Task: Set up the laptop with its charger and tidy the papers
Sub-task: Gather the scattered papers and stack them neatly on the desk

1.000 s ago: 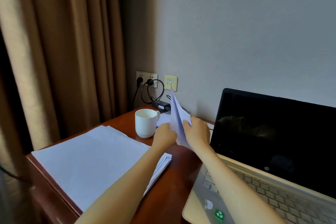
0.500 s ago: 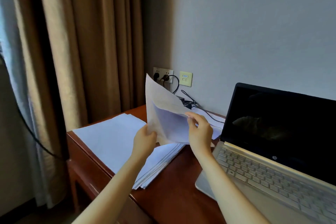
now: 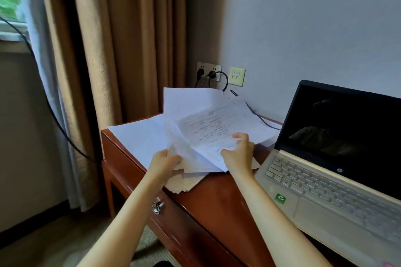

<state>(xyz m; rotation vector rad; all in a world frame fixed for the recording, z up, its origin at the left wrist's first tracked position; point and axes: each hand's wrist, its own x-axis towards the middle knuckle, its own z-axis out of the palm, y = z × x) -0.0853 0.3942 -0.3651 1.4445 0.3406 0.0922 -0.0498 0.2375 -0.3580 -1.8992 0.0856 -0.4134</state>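
Papers (image 3: 213,124), left hand (image 3: 163,163), right hand (image 3: 237,155), one laptop (image 3: 325,193)

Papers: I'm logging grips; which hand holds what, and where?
The left hand pinches the blank sheet by its lower edge; the right hand grips the printed sheet at its near edge.

one laptop (image 3: 325,191), one desk (image 3: 217,199), two plugs (image 3: 211,75)

Your left hand (image 3: 165,161) grips blank sheets (image 3: 191,102) and your right hand (image 3: 238,154) pinches a printed page (image 3: 213,128) over the stack (image 3: 138,136) on the desk (image 3: 217,197). The open laptop (image 3: 325,180) sits at 3 o'clock.
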